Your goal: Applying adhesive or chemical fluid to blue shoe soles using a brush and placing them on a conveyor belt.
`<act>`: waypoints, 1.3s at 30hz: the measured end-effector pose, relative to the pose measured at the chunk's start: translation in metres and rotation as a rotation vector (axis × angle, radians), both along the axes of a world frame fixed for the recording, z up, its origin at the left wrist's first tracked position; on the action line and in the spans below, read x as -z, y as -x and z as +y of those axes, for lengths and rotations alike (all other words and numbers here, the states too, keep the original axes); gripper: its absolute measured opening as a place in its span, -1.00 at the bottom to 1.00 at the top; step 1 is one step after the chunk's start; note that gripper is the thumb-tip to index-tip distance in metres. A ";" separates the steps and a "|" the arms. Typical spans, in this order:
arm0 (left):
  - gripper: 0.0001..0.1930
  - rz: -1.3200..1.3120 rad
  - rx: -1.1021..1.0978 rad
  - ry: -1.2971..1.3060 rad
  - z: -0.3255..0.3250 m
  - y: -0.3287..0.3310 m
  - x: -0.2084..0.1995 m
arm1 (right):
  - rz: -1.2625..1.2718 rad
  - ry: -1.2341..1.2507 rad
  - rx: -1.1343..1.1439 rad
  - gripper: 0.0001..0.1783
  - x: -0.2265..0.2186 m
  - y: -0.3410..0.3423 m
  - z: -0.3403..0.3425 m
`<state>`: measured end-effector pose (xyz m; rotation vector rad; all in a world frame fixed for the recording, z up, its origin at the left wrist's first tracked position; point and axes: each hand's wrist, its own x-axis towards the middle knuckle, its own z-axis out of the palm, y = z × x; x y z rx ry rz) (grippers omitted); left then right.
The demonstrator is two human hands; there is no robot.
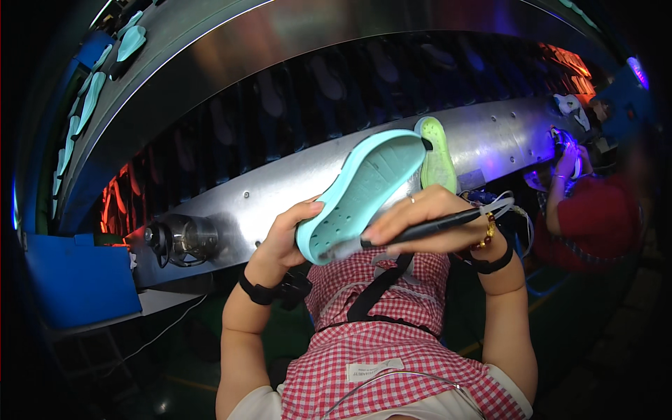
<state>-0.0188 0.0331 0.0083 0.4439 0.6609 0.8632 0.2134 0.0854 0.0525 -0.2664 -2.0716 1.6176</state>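
Observation:
My left hand grips a teal shoe sole by its left edge near the wide, perforated end. The sole is raised above the metal ledge and tilted, its hollow inner side toward me. In my right hand is a brush with a black handle, held at a slant. Its pale, blurred bristles are at the near rim of the sole; whether they touch it I cannot tell. A yellow-green sole lies on the ledge, partly behind the teal one.
The metal ledge curves across, with a glass jug at left. Behind it, dark soles stand in a row. More teal soles lie at far left, above a blue box. A co-worker in red works at right.

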 end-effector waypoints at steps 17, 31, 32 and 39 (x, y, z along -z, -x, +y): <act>-0.43 0.222 -0.008 0.032 -0.014 0.037 -0.007 | 0.063 -0.093 0.129 -0.76 0.013 -0.013 -0.001; -0.19 -0.336 -0.242 -0.063 -0.012 -0.005 0.019 | -0.113 0.153 0.419 -0.78 0.023 0.011 -0.035; -0.19 -0.337 -0.238 -0.065 -0.014 -0.012 0.021 | -0.078 0.257 0.443 -0.78 0.033 0.016 -0.033; -0.23 -0.250 -0.595 -0.025 -0.013 -0.018 0.025 | 0.014 -0.243 0.459 -0.81 0.027 0.031 -0.050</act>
